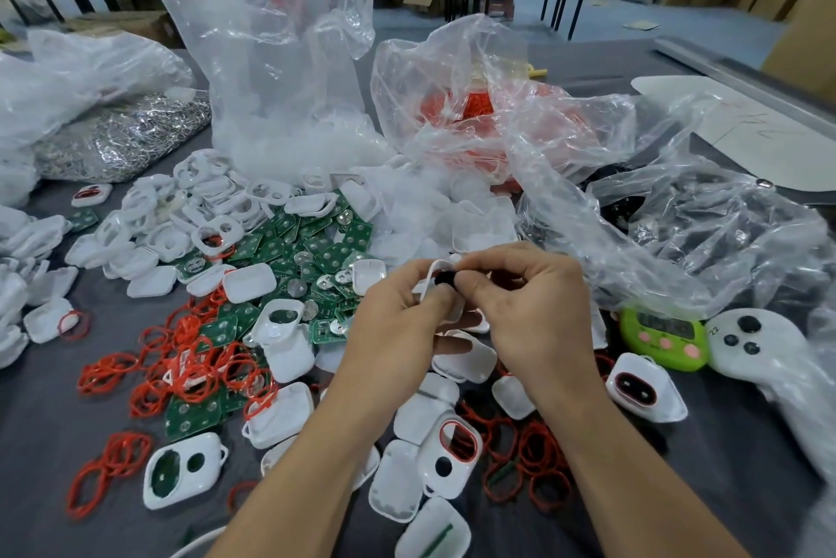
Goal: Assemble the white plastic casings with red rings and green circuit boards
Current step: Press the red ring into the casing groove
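Pinching a white casing (433,281) — black part inside — both hands' fingers (445,301) curl round it.

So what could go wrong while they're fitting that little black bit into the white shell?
The small black part, pinched against the white casing between the left hand and right hand, could slip and get lost among the loose casings below. The crumpled plastic bag lies right beside the right hand; a snag might scatter parts.
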{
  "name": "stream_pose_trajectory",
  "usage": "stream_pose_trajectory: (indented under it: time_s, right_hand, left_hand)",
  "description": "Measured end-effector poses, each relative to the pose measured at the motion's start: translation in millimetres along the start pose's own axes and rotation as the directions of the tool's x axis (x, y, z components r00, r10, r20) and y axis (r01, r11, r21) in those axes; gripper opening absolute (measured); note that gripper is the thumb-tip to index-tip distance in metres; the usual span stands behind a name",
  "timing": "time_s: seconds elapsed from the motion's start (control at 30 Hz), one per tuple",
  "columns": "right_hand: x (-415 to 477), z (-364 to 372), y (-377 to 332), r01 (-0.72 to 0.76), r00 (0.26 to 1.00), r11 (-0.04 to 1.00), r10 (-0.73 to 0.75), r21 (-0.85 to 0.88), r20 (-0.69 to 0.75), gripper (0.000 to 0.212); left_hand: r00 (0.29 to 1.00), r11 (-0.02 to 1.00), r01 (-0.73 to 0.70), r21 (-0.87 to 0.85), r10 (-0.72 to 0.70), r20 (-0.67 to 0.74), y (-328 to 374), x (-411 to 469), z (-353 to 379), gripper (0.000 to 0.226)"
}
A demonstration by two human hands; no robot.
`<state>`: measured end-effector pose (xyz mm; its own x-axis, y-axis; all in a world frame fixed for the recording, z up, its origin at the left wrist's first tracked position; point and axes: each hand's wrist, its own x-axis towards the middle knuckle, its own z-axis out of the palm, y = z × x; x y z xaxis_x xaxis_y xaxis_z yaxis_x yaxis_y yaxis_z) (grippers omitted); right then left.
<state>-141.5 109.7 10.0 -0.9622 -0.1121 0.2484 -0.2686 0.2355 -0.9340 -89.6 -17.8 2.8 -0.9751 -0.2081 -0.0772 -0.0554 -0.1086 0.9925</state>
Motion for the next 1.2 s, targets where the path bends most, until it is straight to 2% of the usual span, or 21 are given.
stream_pose_trajectory:
  time_s: [0.23, 0.47, 0.53, 0.67, 0.77, 0.87, 1.1, 1.2]
  right_hand:
    - [-3, 4, -5, -0.015, 1.000, 0.997, 0.014, -0.078, -0.012, 0.017]
    - [-7, 9, -3, 0.147, 0.985, 0.962, -0.163, -0.228, -0.052, 0.015]
    - [-5, 8, -2, 0.142, 0.986, 0.971, -0.155, -0.193, -0.054, 0.018]
    - [2, -1, -2, -0.006, 0.993, 1.000, 0.007, 0.007, -0.114, 0.024]
    - [5, -4, -2, -0.061, 0.997, 0.996, 0.065, 0.071, -0.048, 0.021]
    - [0, 1, -3, -0.030, 0.998, 1.000, 0.029, 0.007, 0.048, 0.022]
    - [-5, 8, 0, 0.098, 0.994, 0.955, -0.107, -0.279, -0.020, 0.018]
    - [-6, 9, -1, 0.139, 0.989, 0.953, -0.147, -0.269, -0.010, 0.009]
  left_hand:
    - [0.996, 0.998, -0.062, 0.027, 0.064, -0.064, 0, 0, 4, 0.027]
    - [0.984, 0.992, -0.113, -0.059, 0.104, -0.145, -1, 1, 7, 0.026]
    - [0.991, 0.991, -0.061, -0.123, 0.046, -0.124, 0, 2, 6, 0.025]
    - [0.982, 0.936, 0.128, -0.329, -0.166, -0.091, 4, 6, 1, 0.019]
    - [0.977, 0.921, 0.146, -0.361, -0.192, -0.094, 5, 8, -2, 0.021]
    - [0.979, 0.917, 0.132, -0.377, -0.179, -0.094, 6, 7, 0, 0.030]
    - [0.997, 0.976, 0.040, -0.213, -0.052, -0.052, 6, 0, 5, 0.031]
    - [0.999, 0.987, 0.012, -0.159, -0.020, -0.049, 4, -1, 8, 0.032]
